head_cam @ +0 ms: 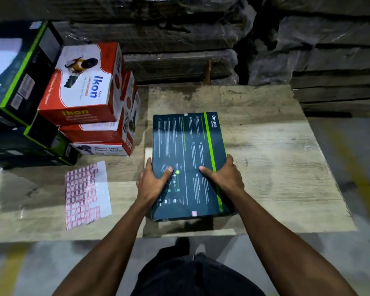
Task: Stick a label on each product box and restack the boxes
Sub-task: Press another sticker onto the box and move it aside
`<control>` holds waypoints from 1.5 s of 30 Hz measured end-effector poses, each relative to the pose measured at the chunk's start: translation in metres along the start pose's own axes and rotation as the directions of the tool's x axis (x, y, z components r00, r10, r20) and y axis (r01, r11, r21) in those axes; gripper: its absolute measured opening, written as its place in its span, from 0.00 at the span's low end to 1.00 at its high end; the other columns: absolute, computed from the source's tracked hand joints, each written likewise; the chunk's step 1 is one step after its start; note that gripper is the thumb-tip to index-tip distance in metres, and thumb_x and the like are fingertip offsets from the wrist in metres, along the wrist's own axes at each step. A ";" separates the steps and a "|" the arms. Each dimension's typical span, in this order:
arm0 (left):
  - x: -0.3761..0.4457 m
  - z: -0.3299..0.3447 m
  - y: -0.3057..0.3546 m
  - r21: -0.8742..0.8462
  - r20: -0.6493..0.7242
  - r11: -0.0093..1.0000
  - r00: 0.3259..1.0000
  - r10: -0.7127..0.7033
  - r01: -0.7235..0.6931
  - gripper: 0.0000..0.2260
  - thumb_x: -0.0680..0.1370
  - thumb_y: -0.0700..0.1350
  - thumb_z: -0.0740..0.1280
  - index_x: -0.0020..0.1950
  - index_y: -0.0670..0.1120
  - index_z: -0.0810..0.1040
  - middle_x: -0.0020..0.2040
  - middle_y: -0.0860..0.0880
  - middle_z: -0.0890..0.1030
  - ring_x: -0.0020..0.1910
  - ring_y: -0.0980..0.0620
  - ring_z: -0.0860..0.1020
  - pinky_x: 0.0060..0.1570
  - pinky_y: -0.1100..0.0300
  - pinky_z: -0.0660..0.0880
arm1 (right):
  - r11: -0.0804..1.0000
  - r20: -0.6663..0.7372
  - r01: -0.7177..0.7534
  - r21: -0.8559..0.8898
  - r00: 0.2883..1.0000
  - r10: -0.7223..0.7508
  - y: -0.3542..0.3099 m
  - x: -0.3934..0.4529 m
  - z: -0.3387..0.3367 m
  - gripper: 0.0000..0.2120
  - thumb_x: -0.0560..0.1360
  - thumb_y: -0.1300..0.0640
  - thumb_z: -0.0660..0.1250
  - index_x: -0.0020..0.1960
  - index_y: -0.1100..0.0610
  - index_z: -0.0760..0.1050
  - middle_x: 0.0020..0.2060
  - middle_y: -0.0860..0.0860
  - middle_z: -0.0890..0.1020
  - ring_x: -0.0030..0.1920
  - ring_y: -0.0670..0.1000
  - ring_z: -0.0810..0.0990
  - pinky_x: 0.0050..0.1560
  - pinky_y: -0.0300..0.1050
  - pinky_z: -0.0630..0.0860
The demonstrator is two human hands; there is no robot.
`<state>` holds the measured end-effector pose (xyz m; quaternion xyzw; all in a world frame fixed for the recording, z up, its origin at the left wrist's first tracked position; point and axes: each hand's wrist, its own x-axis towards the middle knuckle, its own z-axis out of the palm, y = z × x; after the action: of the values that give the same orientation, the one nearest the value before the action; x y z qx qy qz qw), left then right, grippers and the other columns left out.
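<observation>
Head view: the dark Omada box lies flat on the wooden board, its long axis running straight away from the person; the left hand clamps its left edge and the right hand its right, thumbs on top, equally near; the label sheet lies to the left, the Ikon box stack beyond it.
</observation>
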<state>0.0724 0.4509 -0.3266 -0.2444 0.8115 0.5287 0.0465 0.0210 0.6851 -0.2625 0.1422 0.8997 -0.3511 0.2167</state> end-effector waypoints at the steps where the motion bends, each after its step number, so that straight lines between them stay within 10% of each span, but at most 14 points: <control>1: 0.001 0.001 -0.002 -0.011 0.001 1.000 1.000 0.009 -0.009 0.33 0.65 0.74 0.69 0.67 0.66 0.65 0.62 0.54 0.78 0.61 0.45 0.77 0.61 0.38 0.72 | 1.000 -0.010 -0.003 0.017 1.000 0.004 0.000 0.001 0.000 0.53 0.59 0.26 0.71 0.74 0.52 0.56 0.67 0.55 0.74 0.66 0.60 0.73 0.62 0.57 0.72; 17: -0.002 0.020 0.078 -0.125 0.040 0.964 0.970 0.240 -0.234 0.26 0.67 0.65 0.70 0.62 0.63 0.70 0.54 0.61 0.81 0.52 0.61 0.80 0.55 0.51 0.78 | 0.979 -0.153 0.050 0.197 0.988 -0.019 0.013 0.013 -0.045 0.45 0.57 0.31 0.75 0.67 0.47 0.64 0.60 0.50 0.77 0.59 0.55 0.77 0.61 0.55 0.74; 25: 0.021 0.089 0.137 -0.096 0.184 0.942 0.924 0.334 -0.322 0.42 0.70 0.66 0.68 0.77 0.64 0.48 0.71 0.66 0.63 0.69 0.61 0.67 0.68 0.54 0.66 | 0.975 -0.262 0.094 0.204 0.964 -0.038 0.042 0.042 -0.115 0.53 0.64 0.36 0.76 0.78 0.41 0.49 0.72 0.55 0.69 0.69 0.58 0.70 0.68 0.55 0.68; 45: 0.055 0.263 0.218 0.192 0.147 0.960 0.973 0.175 -0.202 0.41 0.73 0.66 0.65 0.78 0.61 0.46 0.78 0.50 0.60 0.74 0.46 0.63 0.71 0.43 0.63 | 0.993 -0.156 0.103 0.060 0.983 -0.093 0.124 0.170 -0.249 0.47 0.69 0.35 0.72 0.79 0.42 0.51 0.70 0.56 0.72 0.69 0.60 0.71 0.66 0.52 0.68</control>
<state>-0.1209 0.7335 -0.2780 -0.1251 0.8767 0.4587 0.0732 -0.1475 0.9637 -0.2525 0.1314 0.9072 -0.3797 0.1247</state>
